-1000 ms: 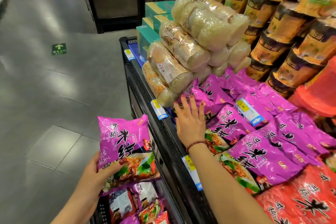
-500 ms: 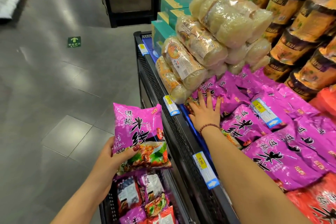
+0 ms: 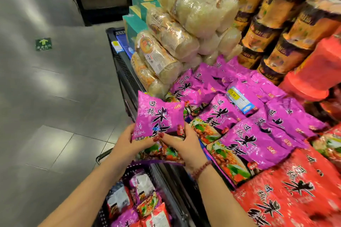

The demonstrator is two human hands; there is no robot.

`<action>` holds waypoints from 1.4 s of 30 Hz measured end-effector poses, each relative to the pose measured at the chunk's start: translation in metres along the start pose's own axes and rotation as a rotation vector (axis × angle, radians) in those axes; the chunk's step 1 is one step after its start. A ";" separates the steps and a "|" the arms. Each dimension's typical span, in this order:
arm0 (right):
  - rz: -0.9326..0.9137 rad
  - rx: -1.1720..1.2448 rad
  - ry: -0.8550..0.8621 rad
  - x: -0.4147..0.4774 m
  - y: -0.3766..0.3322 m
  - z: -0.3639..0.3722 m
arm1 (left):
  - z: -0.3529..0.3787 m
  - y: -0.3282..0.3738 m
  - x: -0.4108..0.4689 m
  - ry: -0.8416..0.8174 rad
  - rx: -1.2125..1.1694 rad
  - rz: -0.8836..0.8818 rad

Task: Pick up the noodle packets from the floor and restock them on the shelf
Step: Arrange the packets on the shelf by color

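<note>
a: what has moved since half a second ago?
b: the right hand (image 3: 186, 145) has left the shelved purple packets (image 3: 245, 142) and joined the left hand (image 3: 129, 142) on the purple noodle packet (image 3: 158, 118).
a: how do they hold it?
b: both hands curl fingers and thumb round its lower half, one on each side, thumbs nearly meeting on its face.
a: and where is it?
b: upright over the front edge of the shelf (image 3: 125, 72), just beside the shelved purple packets, above the basket (image 3: 129, 173) of packets.
</note>
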State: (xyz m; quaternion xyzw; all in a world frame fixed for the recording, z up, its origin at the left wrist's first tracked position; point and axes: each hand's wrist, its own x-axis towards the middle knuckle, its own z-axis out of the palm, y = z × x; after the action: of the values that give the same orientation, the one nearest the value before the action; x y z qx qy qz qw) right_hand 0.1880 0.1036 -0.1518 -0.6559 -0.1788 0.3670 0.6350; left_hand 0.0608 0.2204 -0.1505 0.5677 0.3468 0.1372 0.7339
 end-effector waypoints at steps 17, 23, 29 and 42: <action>-0.756 -1.261 0.942 0.024 0.052 -0.050 | 0.045 -0.052 0.063 -0.116 1.112 0.373; -0.667 -1.774 0.497 0.031 0.054 -0.070 | 0.045 -0.052 0.062 -0.102 1.153 0.343; -0.584 -1.807 0.530 0.045 0.058 -0.083 | 0.044 -0.057 0.062 -0.075 1.140 0.361; -0.414 -1.790 0.427 0.053 0.042 -0.075 | 0.044 -0.051 0.063 -0.106 1.163 0.358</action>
State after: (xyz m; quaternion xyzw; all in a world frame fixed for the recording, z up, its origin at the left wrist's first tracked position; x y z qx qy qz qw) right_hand 0.2671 0.0824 -0.2119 -0.9083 -0.3872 -0.1547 -0.0327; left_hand 0.1256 0.2089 -0.2152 0.9310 0.2268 0.0181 0.2855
